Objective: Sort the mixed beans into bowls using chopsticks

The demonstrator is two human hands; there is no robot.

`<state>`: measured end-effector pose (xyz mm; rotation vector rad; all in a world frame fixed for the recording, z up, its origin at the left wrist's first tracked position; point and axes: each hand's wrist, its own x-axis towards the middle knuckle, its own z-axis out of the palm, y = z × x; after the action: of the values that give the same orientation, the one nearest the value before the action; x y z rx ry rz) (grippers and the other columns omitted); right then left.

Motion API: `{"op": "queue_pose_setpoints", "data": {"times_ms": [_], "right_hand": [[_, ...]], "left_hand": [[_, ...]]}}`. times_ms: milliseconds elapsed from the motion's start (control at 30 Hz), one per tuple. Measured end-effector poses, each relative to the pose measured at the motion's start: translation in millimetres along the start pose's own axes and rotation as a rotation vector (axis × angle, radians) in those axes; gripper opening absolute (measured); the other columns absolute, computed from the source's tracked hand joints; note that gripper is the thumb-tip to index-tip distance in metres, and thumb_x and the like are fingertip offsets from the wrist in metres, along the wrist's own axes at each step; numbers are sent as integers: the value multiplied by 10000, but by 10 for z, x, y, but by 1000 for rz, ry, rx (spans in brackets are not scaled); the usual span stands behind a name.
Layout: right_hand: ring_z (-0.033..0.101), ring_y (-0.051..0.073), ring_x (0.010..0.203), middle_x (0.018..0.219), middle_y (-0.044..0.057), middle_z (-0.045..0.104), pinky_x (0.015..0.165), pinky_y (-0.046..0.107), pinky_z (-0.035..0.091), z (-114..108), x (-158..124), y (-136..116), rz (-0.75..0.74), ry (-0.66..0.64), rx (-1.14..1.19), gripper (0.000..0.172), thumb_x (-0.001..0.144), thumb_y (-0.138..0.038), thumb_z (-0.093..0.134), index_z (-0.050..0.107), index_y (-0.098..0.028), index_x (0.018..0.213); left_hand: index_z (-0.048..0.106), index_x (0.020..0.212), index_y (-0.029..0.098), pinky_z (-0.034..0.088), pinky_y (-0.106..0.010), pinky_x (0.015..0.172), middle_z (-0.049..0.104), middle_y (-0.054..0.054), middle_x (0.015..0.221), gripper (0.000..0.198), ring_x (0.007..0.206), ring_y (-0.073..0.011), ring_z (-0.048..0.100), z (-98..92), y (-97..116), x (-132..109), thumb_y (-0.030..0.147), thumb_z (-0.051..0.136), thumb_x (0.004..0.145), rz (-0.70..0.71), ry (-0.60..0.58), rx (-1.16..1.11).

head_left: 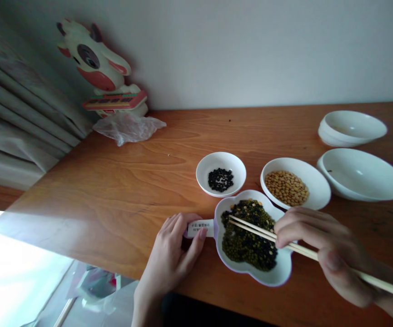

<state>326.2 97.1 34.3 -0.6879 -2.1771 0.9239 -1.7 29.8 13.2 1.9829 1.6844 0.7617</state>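
My left hand (174,254) is closed around the labelled handle (201,228) of a white dish with a purple scalloped rim (224,259). Mixed beans (251,243), green, black and some yellow, fill its floor. A pair of chopsticks (305,250) is held in my right hand (322,250), which hovers over the dish's right side. The chopstick tips lie over the beans at the upper left; whether a bean is between them I cannot tell. Just behind the dish stand a small bowl (201,177) of black beans (220,179) and a bowl (315,186) of yellow soybeans (286,187).
Two more white bowls stand at the right, a nearer one (366,175) with a dark speck inside and a farther one (353,129). A cow-shaped toy keyboard (106,72) and a clear plastic bag (128,127) sit at the back left, by a curtain (15,122). The wooden table (114,190) meets the wall.
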Motion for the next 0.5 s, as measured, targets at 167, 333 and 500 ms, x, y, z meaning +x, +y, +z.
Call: {"op": "queue_pose_setpoints", "data": {"times_ms": [167,333,500], "right_hand": [[708,240,857,934,69,749,815,370,524,18,22,-16,-30,-29,-33,617,1095,-685,283,721,-256,1026],[716,259,886,962,80,761,822,391,522,67,17,-38,-6,-34,-28,675,1072,-736,264,741,-258,1052],[695,261,836,899,89,738,790,405,520,109,35,-89,71,4,37,711,1073,-733,219,752,-271,980]], "left_hand": [[620,1183,268,537,-380,896,725,-49,1076,138,974,-243,683,-7,2,-3,362,589,1087,-5,-6,-6],[624,1179,266,536,-386,903,728,-46,1075,143,975,-246,680,-11,8,-7,368,586,1086,-11,-12,-7],[635,1163,264,540,-387,898,732,-51,1068,145,963,-251,681,-11,12,3,375,582,1087,-7,-10,-2]]}}
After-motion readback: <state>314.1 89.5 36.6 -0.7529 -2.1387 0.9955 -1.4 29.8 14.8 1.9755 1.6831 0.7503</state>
